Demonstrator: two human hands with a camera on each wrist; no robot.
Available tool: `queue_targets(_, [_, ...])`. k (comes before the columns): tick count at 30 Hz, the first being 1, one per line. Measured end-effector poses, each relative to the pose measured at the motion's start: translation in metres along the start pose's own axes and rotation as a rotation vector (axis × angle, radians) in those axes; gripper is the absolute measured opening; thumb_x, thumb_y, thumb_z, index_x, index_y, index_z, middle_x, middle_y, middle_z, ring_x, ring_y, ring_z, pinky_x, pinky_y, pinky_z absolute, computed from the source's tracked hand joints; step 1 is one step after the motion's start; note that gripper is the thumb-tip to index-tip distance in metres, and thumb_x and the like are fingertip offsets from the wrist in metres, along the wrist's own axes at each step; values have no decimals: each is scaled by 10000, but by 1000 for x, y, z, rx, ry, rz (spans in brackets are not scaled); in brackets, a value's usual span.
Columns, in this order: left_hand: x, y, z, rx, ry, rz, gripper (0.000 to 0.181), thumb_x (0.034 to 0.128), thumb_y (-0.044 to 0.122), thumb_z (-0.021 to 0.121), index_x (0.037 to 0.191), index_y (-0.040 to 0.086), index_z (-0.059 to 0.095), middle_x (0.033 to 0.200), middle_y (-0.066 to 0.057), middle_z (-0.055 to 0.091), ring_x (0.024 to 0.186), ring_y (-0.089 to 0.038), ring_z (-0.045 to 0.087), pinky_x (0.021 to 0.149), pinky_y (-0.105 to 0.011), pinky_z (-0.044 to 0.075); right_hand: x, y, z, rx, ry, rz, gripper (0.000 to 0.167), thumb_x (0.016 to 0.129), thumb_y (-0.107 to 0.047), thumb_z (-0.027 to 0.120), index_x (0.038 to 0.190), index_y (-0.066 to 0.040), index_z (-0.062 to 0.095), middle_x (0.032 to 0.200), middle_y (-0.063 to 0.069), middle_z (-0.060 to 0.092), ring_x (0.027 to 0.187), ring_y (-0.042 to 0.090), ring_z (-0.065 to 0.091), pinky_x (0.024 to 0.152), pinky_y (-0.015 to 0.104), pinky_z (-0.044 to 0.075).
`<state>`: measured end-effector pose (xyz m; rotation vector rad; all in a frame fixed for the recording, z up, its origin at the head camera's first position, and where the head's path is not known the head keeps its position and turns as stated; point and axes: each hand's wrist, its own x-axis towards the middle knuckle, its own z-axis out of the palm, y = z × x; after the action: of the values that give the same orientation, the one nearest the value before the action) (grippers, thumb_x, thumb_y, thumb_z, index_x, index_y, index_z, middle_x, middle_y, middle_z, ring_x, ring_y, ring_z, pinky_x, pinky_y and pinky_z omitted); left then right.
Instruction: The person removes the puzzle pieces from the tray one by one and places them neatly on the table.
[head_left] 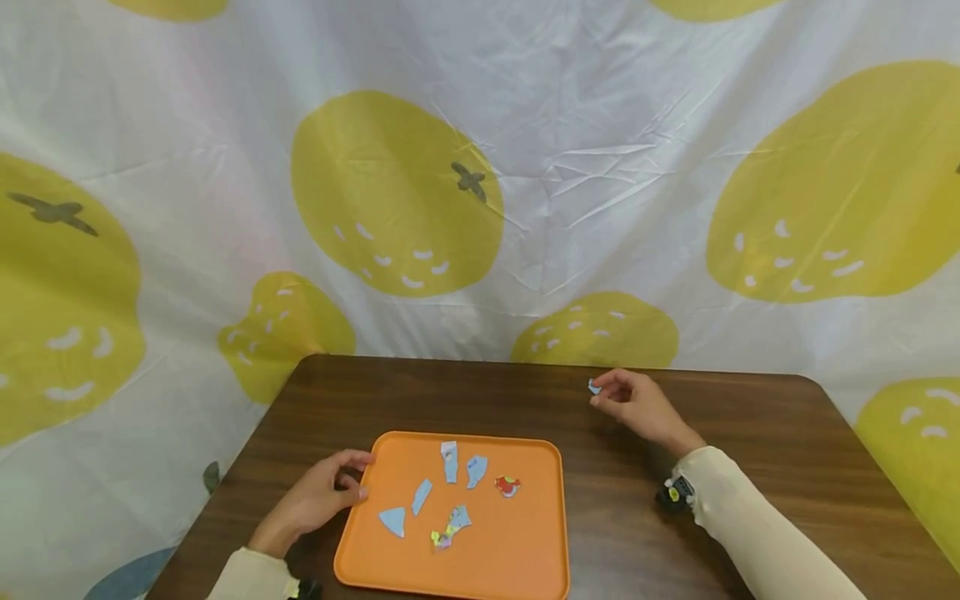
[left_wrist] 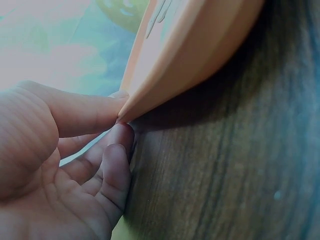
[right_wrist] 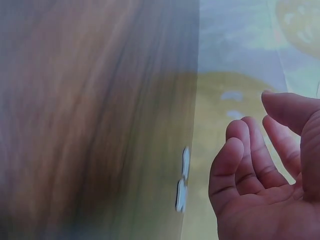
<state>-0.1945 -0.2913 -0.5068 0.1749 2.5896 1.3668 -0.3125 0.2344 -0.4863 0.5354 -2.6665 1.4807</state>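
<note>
An orange tray (head_left: 517, 550) lies on the table, and my left hand (head_left: 318, 492) pinches its left rim between thumb and fingers. In the left wrist view the thumb presses on the tray's edge (left_wrist: 200, 55) from one side and a fingertip from the other. My right hand (head_left: 637, 406) is over the table's far side, fingers loosely bent with a gap to the thumb. Beside its fingertips is a small light-blue flat piece (head_left: 594, 387). In the right wrist view two thin pale pieces, an upper one (right_wrist: 185, 162) and a lower one (right_wrist: 180, 195), lie near the table edge, apart from the hand.
Several irregular flat picture pieces are spread on the tray, among them a pale-blue triangle (head_left: 393, 522), a red one (head_left: 507, 486) and a yellow-and-blue one (head_left: 452, 528). Behind the dark wooden table (head_left: 450, 392) hangs a white curtain (head_left: 585, 208) printed with yellow fruit.
</note>
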Motion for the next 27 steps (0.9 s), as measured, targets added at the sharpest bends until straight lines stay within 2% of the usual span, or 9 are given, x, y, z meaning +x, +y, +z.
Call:
queue_targets(7, [0, 3, 1, -7, 3, 21, 483, 928, 22, 779, 1381, -11, 615, 1283, -200, 654, 973, -209, 644, 754, -265, 546, -4, -13, 12, -35, -29, -58, 295, 951, -177, 804, 1175, -4, 718, 962, 67, 739, 835, 113, 666, 735, 248, 537])
queue_targets(16, [0, 2, 2, -4, 7, -9, 479, 932, 27, 775, 1386, 13, 621, 1288, -178, 651, 986, -206, 651, 762, -275, 555, -12, -25, 33, -7, -77, -110, 274, 931, -155, 817, 1152, -19, 729, 918, 20, 728, 783, 100, 655, 707, 257, 540])
queue_targets(27, [0, 1, 1, -14, 8, -13, 486, 928, 24, 780, 1387, 9, 618, 1297, -179, 649, 991, -203, 644, 756, -264, 552, -24, -35, 64, 5, -196, -159, 236, 952, -156, 796, 1145, -37, 731, 929, 13, 736, 790, 101, 672, 723, 260, 559])
